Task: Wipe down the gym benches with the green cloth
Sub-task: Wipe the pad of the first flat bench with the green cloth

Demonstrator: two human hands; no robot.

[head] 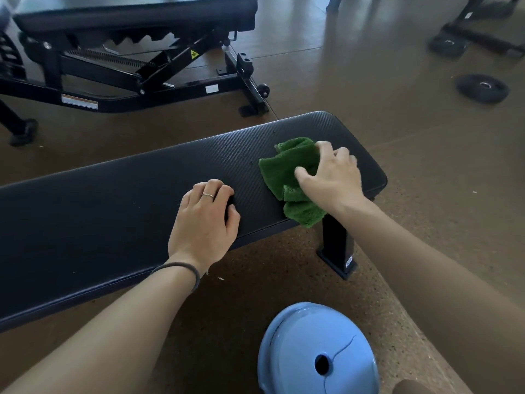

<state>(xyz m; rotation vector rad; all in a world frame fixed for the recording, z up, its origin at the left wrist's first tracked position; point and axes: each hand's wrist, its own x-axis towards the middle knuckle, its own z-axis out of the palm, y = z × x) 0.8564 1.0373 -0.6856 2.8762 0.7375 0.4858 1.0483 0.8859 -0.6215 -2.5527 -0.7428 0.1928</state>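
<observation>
A flat black padded gym bench (113,206) runs across the middle of the view. Near its right end lies a crumpled green cloth (287,166), one corner hanging over the near edge. My right hand (332,174) grips the cloth from the right and presses it onto the pad. My left hand (204,220) rests on the pad a little to the cloth's left, fingers curled, holding nothing; it wears a ring and a dark hair tie sits on the wrist. A second, adjustable black bench (136,12) stands behind, at the top left.
A light blue round plastic object (318,351) sits on the floor close below me. Black weight plates (483,88) lie on the brown floor at the upper right, beside a dark equipment frame (480,35). The flat bench's black leg (338,245) stands under its right end.
</observation>
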